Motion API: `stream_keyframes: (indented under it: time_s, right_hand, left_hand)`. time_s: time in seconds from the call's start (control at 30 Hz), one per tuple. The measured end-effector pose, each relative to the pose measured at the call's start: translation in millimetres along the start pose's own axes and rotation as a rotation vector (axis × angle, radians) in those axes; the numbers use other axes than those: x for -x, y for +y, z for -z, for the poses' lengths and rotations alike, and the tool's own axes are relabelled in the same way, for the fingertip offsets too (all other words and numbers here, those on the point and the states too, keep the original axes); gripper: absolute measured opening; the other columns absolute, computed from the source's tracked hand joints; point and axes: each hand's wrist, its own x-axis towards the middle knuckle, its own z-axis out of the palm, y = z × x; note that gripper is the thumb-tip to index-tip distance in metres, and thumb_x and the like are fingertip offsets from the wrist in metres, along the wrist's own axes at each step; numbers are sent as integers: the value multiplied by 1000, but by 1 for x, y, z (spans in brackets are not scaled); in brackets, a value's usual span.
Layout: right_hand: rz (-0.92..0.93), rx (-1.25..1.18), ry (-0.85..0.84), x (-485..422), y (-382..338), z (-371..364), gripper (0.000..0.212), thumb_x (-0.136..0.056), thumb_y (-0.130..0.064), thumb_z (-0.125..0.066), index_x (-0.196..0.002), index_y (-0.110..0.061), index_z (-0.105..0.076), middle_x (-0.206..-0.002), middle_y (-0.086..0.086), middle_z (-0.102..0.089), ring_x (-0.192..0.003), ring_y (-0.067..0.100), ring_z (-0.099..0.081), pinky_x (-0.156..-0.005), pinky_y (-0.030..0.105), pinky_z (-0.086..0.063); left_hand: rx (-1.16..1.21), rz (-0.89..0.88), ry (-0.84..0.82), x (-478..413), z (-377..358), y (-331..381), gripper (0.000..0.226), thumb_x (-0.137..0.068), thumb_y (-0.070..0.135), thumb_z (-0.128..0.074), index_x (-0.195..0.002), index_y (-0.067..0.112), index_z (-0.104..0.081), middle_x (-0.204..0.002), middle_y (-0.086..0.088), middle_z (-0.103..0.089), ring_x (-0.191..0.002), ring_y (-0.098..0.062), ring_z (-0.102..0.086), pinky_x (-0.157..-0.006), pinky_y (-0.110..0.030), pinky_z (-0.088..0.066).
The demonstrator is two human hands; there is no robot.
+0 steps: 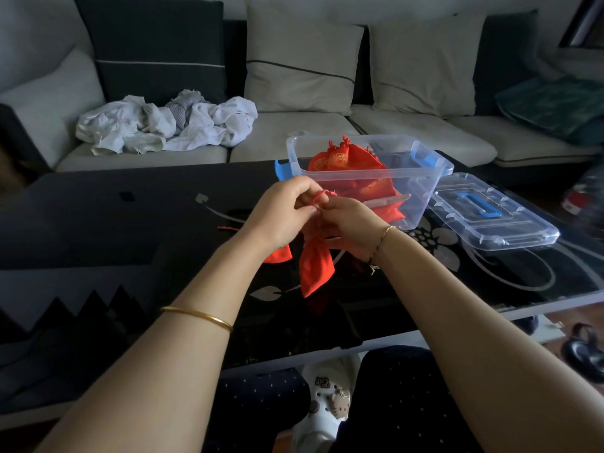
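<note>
Red drawstring cord (pixel 322 195) pinched between left hand (pixel 287 217) and right hand (pixel 346 223), small red fabric pouch (pixel 315 268) dangling below. Best to pull both ends evenly, cinching the neck tight before knotting.

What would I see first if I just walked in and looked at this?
The bright red pouch in the middle, above the dark table: the right hand grips its top and the left hand pinches its red cord. Just behind stands a clear box with more red pouches inside, its lid lying to the right. White clothes lie heaped on the sofa at the back.
</note>
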Motion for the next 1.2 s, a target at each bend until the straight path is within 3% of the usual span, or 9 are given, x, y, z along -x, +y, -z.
stream_keyframes:
  time_s: [0.2,0.4,0.53,0.6,0.7,0.8,0.93,1.1,1.2]
  right_hand:
    - [-94,-135,-127,-1,3,5,18,-94,-4,-39,-95,-9,-56,-80,9,-60,-68,20,-60,-66,29,-47]
    - [-103,-175,-160,-1,4,8,16,-97,-16,-43,-90,-11,-57,-80,9,-63,-72,20,-60,-71,31,-45]
    - [-22,1,3,-1,5,12,23,-98,-23,-45,-84,-10,-57,-76,7,-63,-68,19,-62,-64,27,-50]
    - [40,155,127,-3,8,15,30,-97,-25,-47,-85,1,-58,-77,10,-63,-69,20,-62,-62,29,-52]
    - [75,225,263,-3,10,19,35,-94,-30,-51,-81,1,-60,-75,9,-63,-68,21,-62,-66,34,-52]
    - [42,110,350,1,8,23,38,-93,-34,-51,-62,-13,-56,-65,1,-62,-60,15,-62,-62,28,-49]
    - [-64,-205,403,0,9,27,40,-92,-35,-53,-59,-13,-53,-60,1,-58,-54,13,-57,-56,24,-45]
    - [-187,-875,293,-3,11,31,46,-98,-35,-42,-59,-12,-46,-72,7,-67,-57,15,-65,-48,20,-51]
    - [-192,-931,271,-4,14,31,47,-100,-36,-37,-60,-13,-45,-61,7,-69,-50,15,-67,-45,19,-52]
  left_hand:
    - [-178,-101,127,3,-3,3,26,-83,1,-60,-102,18,-66,-83,11,-60,-78,-6,-56,-79,-23,-47]
    - [-185,-106,220,3,-6,2,26,-83,4,-63,-105,17,-68,-87,6,-66,-84,-10,-61,-79,-24,-48]
    - [-82,32,241,0,-8,-5,9,-82,7,-67,-89,12,-71,-81,2,-68,-76,-11,-63,-72,-23,-49]
    - [36,144,228,-1,-9,-9,5,-84,8,-65,-86,11,-69,-84,-2,-71,-77,-13,-66,-72,-25,-51]
    - [209,314,241,0,-7,-13,12,-89,11,-60,-79,15,-64,-84,-6,-72,-71,-9,-68,-63,-25,-52]
    - [255,422,237,2,-5,-13,14,-91,11,-57,-78,15,-60,-81,-4,-69,-71,-11,-66,-61,-25,-52]
    - [261,498,207,4,-4,-12,17,-93,12,-55,-76,13,-58,-81,-4,-68,-72,-12,-63,-61,-25,-48]
    - [233,596,167,3,-6,-11,19,-97,16,-47,-79,14,-55,-86,-6,-68,-75,-15,-63,-60,-25,-47]
    - [197,635,141,2,-9,-10,22,-100,21,-39,-86,11,-53,-87,-8,-67,-69,-13,-60,-56,-25,-46]
